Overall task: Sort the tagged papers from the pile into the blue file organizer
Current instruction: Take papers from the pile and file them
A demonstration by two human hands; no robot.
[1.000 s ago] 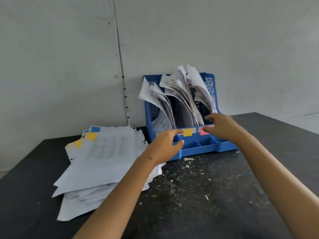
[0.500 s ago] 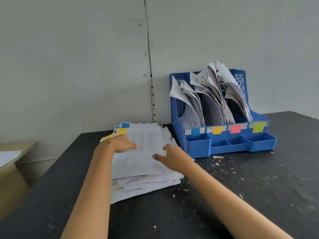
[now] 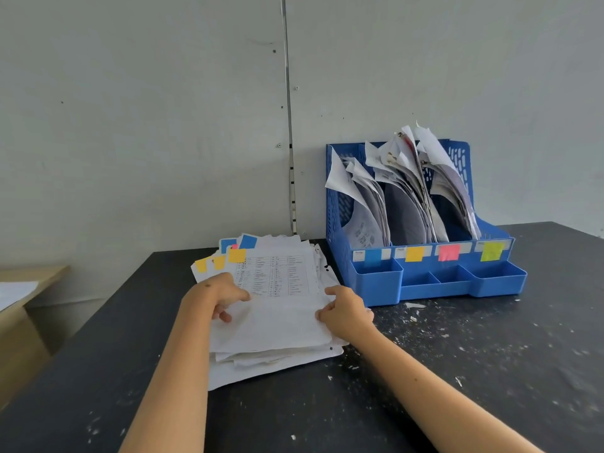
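Note:
A pile of white papers [image 3: 277,325] with yellow, blue and pink tags at its far edge lies on the black table. Its top sheet [image 3: 276,279] carries a printed table and a yellow tag [image 3: 237,255]. My left hand [image 3: 219,295] grips the left edge of the top sheets, fingers curled under. At the right edge my right hand [image 3: 346,310] pinches the same sheets. The blue file organizer [image 3: 434,279] stands to the right against the wall, with blue, yellow, pink and green tags on its slots. Its slots hold curled papers [image 3: 408,191].
The black table [image 3: 490,371] is speckled with white paper scraps in front of the organizer. A wooden desk [image 3: 23,308] with a white sheet stands lower at the far left. A grey wall rises right behind the pile and organizer.
Both hands left the front of the organizer and came to the pile. They now hold the top sheets at both side edges. The view has swung left.

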